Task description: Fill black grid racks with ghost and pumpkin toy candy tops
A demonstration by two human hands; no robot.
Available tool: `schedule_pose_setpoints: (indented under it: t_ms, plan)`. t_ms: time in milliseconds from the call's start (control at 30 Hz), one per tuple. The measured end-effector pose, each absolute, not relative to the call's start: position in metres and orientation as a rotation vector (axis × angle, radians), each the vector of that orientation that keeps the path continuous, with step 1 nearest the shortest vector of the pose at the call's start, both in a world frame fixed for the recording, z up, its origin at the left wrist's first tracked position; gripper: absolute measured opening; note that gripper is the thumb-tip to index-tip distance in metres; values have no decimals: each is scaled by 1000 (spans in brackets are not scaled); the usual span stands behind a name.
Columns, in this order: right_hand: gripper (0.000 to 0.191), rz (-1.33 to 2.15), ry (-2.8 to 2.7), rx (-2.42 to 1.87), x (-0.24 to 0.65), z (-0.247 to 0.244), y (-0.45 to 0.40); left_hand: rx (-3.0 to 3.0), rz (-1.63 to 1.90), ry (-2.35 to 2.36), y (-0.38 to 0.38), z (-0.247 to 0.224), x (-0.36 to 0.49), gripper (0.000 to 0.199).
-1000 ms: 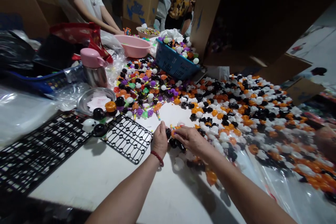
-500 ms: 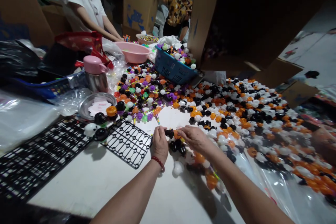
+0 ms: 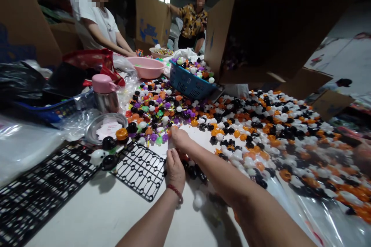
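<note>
The right hand (image 3: pixel 181 139) has moved beyond the curled left hand (image 3: pixel 176 170) to toys (image 3: pixel 160 113) heaped, seemingly for easy reach, each hand's grip unclear.

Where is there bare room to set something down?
The widest bare patch of table lies between the black grids and the left forearm. Another lies between that and the right forearm, with loose toys. A small one shows beside the right hand, among toys. The right, under the toy heap, and the stretch before the blue basket are crowded.
</note>
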State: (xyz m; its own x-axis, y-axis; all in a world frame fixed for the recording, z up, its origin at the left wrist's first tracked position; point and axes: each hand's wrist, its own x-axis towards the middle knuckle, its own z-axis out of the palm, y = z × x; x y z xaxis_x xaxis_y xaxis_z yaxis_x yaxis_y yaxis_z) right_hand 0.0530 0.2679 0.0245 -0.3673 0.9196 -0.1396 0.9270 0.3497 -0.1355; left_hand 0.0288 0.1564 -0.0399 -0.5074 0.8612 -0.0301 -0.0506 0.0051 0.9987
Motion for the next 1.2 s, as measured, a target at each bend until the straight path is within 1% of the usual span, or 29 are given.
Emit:
schedule_pose_setpoints:
  t_ms: [33,133,167,267,333,467,567,633,667,767,800,833,900,1000,1133,1200]
  plan:
    - [25,-294,2546,1767,54,23,273,883,1574,1547,156,-40,30,34]
    - [40,-261,2490,1926,69,25,291,959,1500,1504,155,-40,33,36]
    - [41,-243,2455,1995,78,26,298,975,1483,1494,154,-40,34,36]
    - [37,-201,2339,2167,107,29,314,989,1468,1481,153,-40,34,36]
    - [38,-223,2286,2222,124,27,320,980,1492,1480,153,-41,34,37]
    - [34,-372,2283,2234,138,22,319,947,1587,1446,157,-43,33,35]
    - [29,-505,2395,2192,134,26,299,921,1655,1415,159,-45,33,35]
    - [27,-675,2532,2171,129,31,274,894,1687,1401,157,-43,34,40]
    - [28,-849,2622,2162,128,33,259,881,1698,1387,155,-42,34,43]
    - [37,-1621,2748,2108,126,36,208,906,1712,1300,147,-35,34,46]
    - [38,-1821,2732,2086,127,36,192,931,1709,1252,144,-33,34,46]
    - [38,-1918,2717,2082,128,36,178,938,1708,1183,142,-32,35,45]
    - [38,-1931,2752,2135,131,37,153,902,1698,1023,137,-28,37,41]
    - [44,-1849,2834,2243,141,43,125,831,1629,841,131,-20,43,36]
    - [50,-1969,2832,2245,159,58,89,799,1492,731,124,-2,52,29]
    - [53,-1940,2794,2325,169,67,70,752,1427,697,121,8,55,26]
